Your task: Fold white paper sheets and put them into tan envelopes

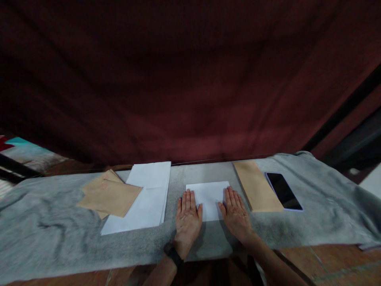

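Observation:
A small white sheet of paper (209, 200) lies flat on the grey cloth in front of me. My left hand (188, 216) rests palm down on its left edge, fingers straight and pointing away from me. On the opposite edge lies my right hand (236, 212), also flat, its thumb reaching inward over the paper. Neither hand grips anything. Whether the sheet is folded or single I cannot tell. The hands cover its left and right sides.
Left of the paper is a stack of larger white sheets (149, 206), partly under several brown envelopes (116, 196). To the right lie a brown envelope stack (257, 186) and a phone (284, 190). Grey cloth (59, 226) covers the surface; a dark red curtain (190, 99) hangs behind.

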The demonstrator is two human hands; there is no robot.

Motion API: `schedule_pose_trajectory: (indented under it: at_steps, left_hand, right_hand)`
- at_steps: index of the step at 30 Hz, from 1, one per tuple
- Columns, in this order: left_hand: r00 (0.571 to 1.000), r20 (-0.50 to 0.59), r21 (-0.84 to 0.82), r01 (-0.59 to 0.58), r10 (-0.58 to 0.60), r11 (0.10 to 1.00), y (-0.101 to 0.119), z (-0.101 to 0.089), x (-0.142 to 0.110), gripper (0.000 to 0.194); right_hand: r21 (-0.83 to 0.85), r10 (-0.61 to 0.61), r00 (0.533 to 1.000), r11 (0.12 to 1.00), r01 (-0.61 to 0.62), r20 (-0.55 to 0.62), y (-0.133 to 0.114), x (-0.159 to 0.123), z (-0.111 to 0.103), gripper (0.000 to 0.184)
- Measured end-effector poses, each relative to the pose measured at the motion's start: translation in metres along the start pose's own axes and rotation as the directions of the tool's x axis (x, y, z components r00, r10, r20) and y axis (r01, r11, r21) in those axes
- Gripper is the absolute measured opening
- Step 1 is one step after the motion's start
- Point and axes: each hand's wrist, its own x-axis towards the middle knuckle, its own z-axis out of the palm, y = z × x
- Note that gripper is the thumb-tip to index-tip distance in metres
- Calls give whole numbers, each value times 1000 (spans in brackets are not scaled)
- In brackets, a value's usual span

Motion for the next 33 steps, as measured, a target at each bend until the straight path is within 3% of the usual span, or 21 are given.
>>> schedule_pose_trajectory:
  at_steps: [6,11,17,25,33]
  left_hand:
    - [999,-19,12,-35,35,999,5,-5,10,55]
    - [980,65,-74,-182,187,980,25,2,21,55]
    - [970,103,-94,-213,223,972,28,6,22,53]
    - [977,143,-52,-151,157,987,30,3,40,55]
    - [969,152,56,-203,192,978,25,16,40,60]
  right_hand:
    - [-23,8,1000,1000,-8,-3,0,0,0,60]
    - [-11,11,1000,1000,-11,-9,0,-2,0,58]
    - [-16,25,998,1000,-24,51,5,13,-2,51]
    - [181,-112,981,980,83,157,-36,47,12,51]
    - [117,-91,990,990,79,107,-47,44,22,53]
